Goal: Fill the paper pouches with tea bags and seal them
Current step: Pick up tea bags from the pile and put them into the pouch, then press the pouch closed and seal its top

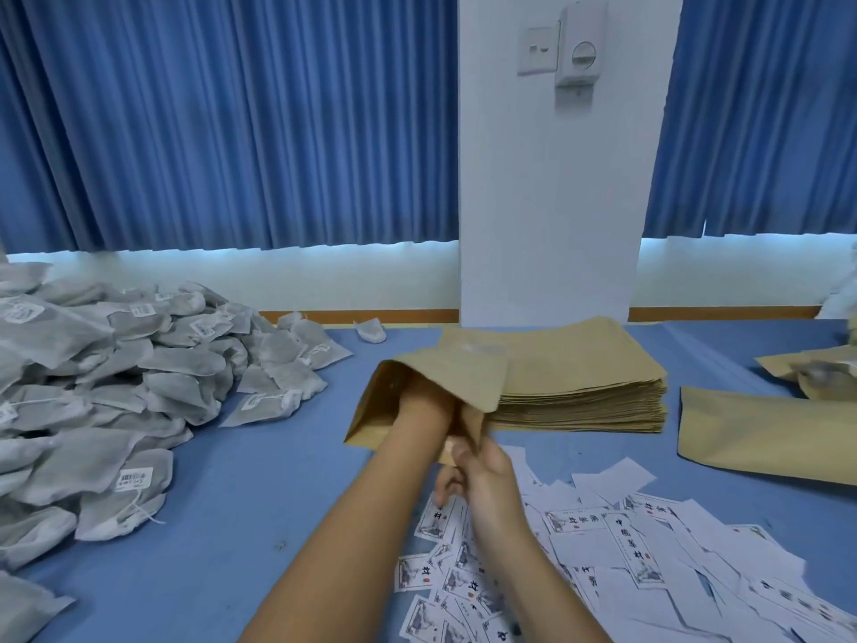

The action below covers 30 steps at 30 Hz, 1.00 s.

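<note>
Brown paper pouch (452,380) around left hand (419,395), right hand (484,482) at its mouth

Soft, even, bluish light fills your view. Daylight glows in a bright strip beneath the curtains (222,132) across mid-frame. Shadows on the desk (222,503) are faint. Edges bow, and the printed labels (783,598) at lower right and the paper pouch (788,364) at far right smear.

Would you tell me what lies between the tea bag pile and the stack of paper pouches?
In the head view, an open pouch lies there, with the left forearm reaching into it, above otherwise bare blue tablecloth.
</note>
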Available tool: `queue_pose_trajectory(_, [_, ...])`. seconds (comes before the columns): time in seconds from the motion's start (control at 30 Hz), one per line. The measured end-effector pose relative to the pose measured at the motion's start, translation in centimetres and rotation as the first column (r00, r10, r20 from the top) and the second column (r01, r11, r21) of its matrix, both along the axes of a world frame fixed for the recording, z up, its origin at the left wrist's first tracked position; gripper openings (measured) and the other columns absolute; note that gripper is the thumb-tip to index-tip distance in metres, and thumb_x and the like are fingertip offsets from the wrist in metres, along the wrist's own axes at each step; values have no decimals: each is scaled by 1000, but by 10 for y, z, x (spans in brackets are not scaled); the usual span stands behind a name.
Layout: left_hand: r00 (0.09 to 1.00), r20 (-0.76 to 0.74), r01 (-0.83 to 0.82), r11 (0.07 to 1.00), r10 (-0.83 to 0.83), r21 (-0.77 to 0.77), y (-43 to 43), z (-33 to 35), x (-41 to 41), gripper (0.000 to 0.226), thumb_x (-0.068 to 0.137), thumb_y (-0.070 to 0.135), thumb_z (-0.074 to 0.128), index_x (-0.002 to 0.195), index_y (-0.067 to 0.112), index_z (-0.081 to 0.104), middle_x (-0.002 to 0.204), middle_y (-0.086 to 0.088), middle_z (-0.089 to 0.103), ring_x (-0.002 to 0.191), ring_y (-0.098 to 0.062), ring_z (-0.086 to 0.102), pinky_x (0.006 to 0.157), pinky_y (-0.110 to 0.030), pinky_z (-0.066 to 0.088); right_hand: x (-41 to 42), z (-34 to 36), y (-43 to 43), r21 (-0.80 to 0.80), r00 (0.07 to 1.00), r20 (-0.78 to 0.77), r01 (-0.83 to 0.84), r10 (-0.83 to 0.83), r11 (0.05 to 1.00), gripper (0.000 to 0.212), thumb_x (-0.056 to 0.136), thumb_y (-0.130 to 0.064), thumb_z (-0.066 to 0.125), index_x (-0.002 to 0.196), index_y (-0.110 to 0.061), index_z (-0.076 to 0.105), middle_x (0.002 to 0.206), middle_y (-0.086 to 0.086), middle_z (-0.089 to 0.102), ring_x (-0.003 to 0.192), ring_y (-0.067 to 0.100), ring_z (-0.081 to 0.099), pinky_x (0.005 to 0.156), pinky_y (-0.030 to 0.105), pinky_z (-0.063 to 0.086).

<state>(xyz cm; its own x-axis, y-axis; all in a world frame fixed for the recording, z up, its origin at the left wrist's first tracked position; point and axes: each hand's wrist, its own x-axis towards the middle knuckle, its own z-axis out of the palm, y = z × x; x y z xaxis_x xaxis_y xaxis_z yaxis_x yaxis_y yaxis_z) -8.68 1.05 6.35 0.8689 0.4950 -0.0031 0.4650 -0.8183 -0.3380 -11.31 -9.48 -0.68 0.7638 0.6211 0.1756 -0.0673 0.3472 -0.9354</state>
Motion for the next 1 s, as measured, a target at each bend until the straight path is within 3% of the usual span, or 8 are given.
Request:
queue_pose_trajectory(0.1, [999, 12, -31, 997, 32, -71, 2, -7, -14, 41, 102, 13, 33, 142, 7, 31, 146, -16, 33, 135, -29, 32, 113, -34, 24, -3, -3, 5, -30, 999, -17, -42, 42, 999, 29, 100, 4, 26, 111, -14, 47, 44, 2, 51, 33, 17, 50, 37, 24, 39])
queue_pose_trajectory(0.17, [925, 375, 142, 969, -57, -202, -14, -15, -30, 32, 99, 9, 37, 129, 6, 47, 131, -15, 49, 119, -25, 48, 101, -29, 37, 5, -2, 4, -28, 995, -99, -6, 3, 1000, 22, 99, 4, 31, 95, -9, 49, 49, 2, 51, 38, 16, 50, 41, 25, 38])
queue_pose_trajectory(0.27, [489, 871, 583, 761, -49, -285, -58, -33, -67, 15, 87, 17, 54, 89, 13, 68, 90, 3, 67, 83, -6, 60, 73, -18, 45, 12, -6, 1, -69, 994, -83, 66, -71, 995, 27, 102, -7, 34, 83, -17, 51, 72, -1, 58, 66, 10, 57, 61, 25, 47])
queue_pose_trajectory(0.33, [455, 825, 663, 491, 335, -565, -73, -33, -84, 22, 82, 31, 57, 73, 16, 71, 73, 7, 70, 66, 1, 61, 60, -16, 45, 11, -7, 1, -118, 997, -35, 64, -68, 991, 28, 102, -7, 34, 82, -19, 51, 79, 1, 56, 65, 7, 58, 56, 19, 51])
queue_pose_trajectory(0.4, [523, 410, 664, -56, 747, -745, -64, -23, -88, 41, 88, 44, 57, 80, 7, 71, 75, -3, 74, 59, -7, 65, 51, -21, 50, 10, -6, 1, -133, 997, -70, 31, -41, 991, 25, 100, -7, 39, 84, -12, 58, 69, 8, 59, 48, 11, 57, 44, 23, 48])
queue_pose_trajectory(0.5, [575, -75, 718, -547, 815, -431, -31, -9, -95, 66, 85, 63, 52, 102, -1, 60, 87, -11, 71, 55, -16, 63, 47, -20, 52, 13, -7, 0, -146, 997, -75, -8, -3, 989, 19, 99, -4, 39, 107, -8, 56, 54, 0, 60, 41, 13, 50, 42, 23, 43])
queue_pose_trajectory(0.73, [404, -57, 751, -367, 913, -549, -21, -38, -83, 20, 99, 17, 48, 85, 3, 51, 51, -6, 48, 35, -10, 53, 35, -18, 46, 10, -14, 9, -20, 953, -238, -200, 190, 980, 54, 83, -43, 54, 126, -10, 56, 118, 11, 67, 103, 22, 64, 86, 32, 51])
queue_pose_trajectory(1.0, [504, -6, 671, -396, 864, -627, -29, -61, -86, 30, 101, 22, 46, 89, -4, 55, 50, -9, 60, 43, -17, 63, 40, -23, 52, 20, -10, 0, 153, 886, -361, -252, 291, 956, 33, 88, -34, 57, 110, -10, 63, 100, 4, 73, 89, 14, 70, 72, 24, 56])
